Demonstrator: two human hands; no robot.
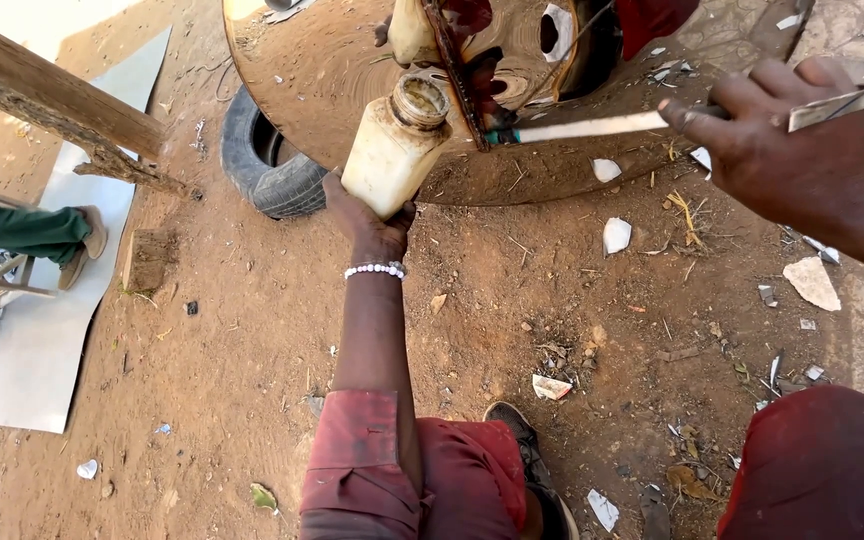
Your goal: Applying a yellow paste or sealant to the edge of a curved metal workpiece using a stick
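My left hand (370, 222) grips the bottom of a cream plastic bottle (394, 148) with an open mouth, held upright against the rim of a big shiny metal pan (352, 70). My right hand (790, 140) holds a thin brush by its pale handle (592, 127) and also a small flat piece of metal (828, 108). The brush tip touches the pan's mirror-like surface just right of the bottle. The pan reflects the bottle and red clothing. A beaded bracelet (374, 270) circles my left wrist.
An old tyre (270, 165) lies on the red dirt behind the pan. A grey metal sheet (47, 330) lies at left, with another person's green-trousered leg and sandal (77, 240) on it. A rough wooden beam (42, 95) crosses the top left. Scraps litter the ground.
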